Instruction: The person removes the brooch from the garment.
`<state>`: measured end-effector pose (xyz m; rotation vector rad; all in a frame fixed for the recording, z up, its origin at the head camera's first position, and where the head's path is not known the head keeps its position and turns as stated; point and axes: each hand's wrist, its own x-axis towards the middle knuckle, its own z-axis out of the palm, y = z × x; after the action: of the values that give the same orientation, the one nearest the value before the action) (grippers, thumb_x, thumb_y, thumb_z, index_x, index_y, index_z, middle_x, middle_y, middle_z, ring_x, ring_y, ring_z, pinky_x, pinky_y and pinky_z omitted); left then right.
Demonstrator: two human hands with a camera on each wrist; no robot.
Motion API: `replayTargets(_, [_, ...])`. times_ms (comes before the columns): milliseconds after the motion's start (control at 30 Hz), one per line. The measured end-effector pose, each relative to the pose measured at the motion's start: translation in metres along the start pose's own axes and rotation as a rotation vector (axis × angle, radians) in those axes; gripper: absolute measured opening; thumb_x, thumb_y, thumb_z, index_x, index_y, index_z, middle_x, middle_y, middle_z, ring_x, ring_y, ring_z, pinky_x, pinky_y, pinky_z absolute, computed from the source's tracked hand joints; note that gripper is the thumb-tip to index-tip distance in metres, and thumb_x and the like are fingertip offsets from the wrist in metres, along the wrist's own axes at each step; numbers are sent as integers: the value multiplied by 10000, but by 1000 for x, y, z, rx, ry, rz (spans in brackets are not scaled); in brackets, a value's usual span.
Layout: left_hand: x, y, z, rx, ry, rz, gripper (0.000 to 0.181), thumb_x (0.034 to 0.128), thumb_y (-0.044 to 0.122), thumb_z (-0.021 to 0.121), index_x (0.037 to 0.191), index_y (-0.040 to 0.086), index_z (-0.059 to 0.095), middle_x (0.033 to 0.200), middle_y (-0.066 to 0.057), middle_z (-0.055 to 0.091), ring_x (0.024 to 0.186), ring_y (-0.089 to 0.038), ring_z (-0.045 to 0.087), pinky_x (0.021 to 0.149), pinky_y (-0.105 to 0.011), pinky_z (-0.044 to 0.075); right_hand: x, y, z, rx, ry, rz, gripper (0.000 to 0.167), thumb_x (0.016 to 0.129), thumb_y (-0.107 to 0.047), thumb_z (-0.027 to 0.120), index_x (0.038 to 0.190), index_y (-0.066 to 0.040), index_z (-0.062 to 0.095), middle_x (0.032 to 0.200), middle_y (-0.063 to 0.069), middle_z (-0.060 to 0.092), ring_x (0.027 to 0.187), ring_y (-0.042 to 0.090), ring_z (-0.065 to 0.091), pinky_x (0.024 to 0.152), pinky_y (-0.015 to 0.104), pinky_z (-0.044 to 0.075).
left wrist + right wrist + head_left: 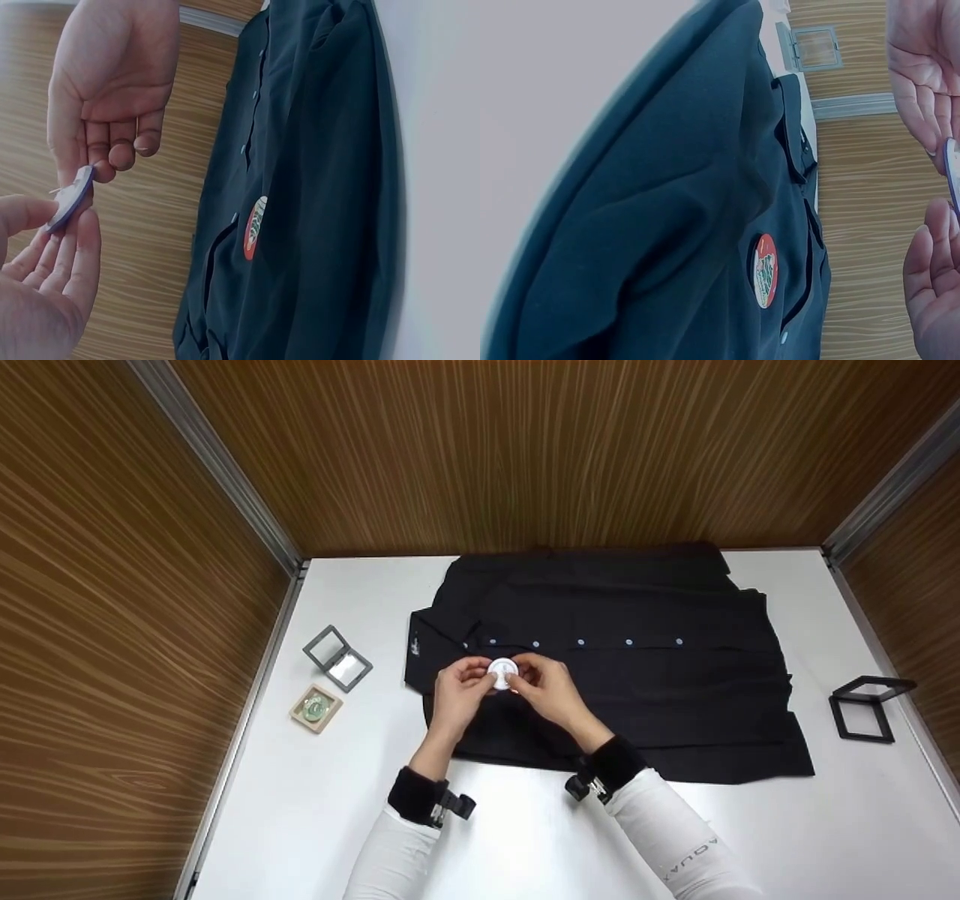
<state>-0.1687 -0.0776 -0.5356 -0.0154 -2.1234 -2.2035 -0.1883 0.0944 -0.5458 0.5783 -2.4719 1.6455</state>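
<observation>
Both hands pinch a round white disc [502,673] above a dark buttoned shirt [675,690]. In the head view the left hand [457,697] holds its left edge and the right hand [555,690] its right edge, both thumbs on its face. Seen nearly edge-on in the left wrist view, the disc [71,199] has a blue rim, between the left hand [52,277] and the right hand [116,82]. On the shirt lies a round red and white badge [256,228], also in the right wrist view as a badge [765,271].
Left of the shirt stand a grey hinged frame [338,658] and a small wooden box [316,709] with a green item inside. A black hinged frame [862,709] stands at the right. Wood-grain panels [525,457] border the white table [300,810].
</observation>
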Motion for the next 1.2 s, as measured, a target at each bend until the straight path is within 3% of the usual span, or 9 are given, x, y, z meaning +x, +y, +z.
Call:
replayTargets(300, [0, 1, -1, -15, -48, 2, 199, 875, -113, 630, 1068, -162, 639, 970, -258, 643, 836, -330, 680, 773, -511, 566, 0, 2, 0, 8, 0, 52, 190, 863, -49, 729, 1029, 35, 694, 786, 26, 641, 656, 136, 576, 581, 217, 474])
replayTargets(500, [-8, 20, -2, -15, -74, 3, 211, 862, -146, 614, 1064, -205, 618, 958, -284, 646, 841, -347, 688, 753, -456, 582, -1, 2, 0, 33, -7, 86, 177, 858, -35, 722, 1018, 32, 693, 773, 18, 633, 643, 127, 560, 557, 206, 454])
replayTargets(567, [-11, 27, -2, -25, -74, 6, 210, 859, -144, 619, 1059, -210, 616, 947, -277, 651, 822, -332, 694, 740, -448, 585, -1, 2, 0, 36, -8, 90, 176, 851, -30, 722, 1013, 33, 692, 766, 16, 629, 634, 125, 554, 544, 203, 446])
replayTargets(800, [-12, 29, -3, 28, -46, 12, 194, 851, -120, 656, 1031, -190, 646, 925, -268, 670, 776, -262, 680, 740, -476, 579, -2, 4, 1, 31, -10, 93, 174, 849, -32, 723, 1007, 32, 692, 764, 6, 619, 623, 111, 541, 527, 205, 440])
replayTargets(967, [-13, 28, -3, 49, -31, 14, 190, 848, -114, 665, 1022, -189, 651, 927, -276, 673, 772, -249, 671, 731, -424, 589, -2, 4, 2, 34, -16, 94, 166, 853, -33, 721, 1003, 31, 689, 760, 10, 612, 614, 116, 542, 519, 208, 443])
replayTargets(1200, [-13, 29, -2, 61, -23, 18, 174, 839, -110, 675, 995, -186, 659, 890, -267, 678, 795, -382, 668, 679, -299, 588, -3, 5, 2, 40, -11, 92, 147, 852, -29, 720, 984, 29, 689, 750, 3, 605, 598, 112, 537, 504, 204, 441])
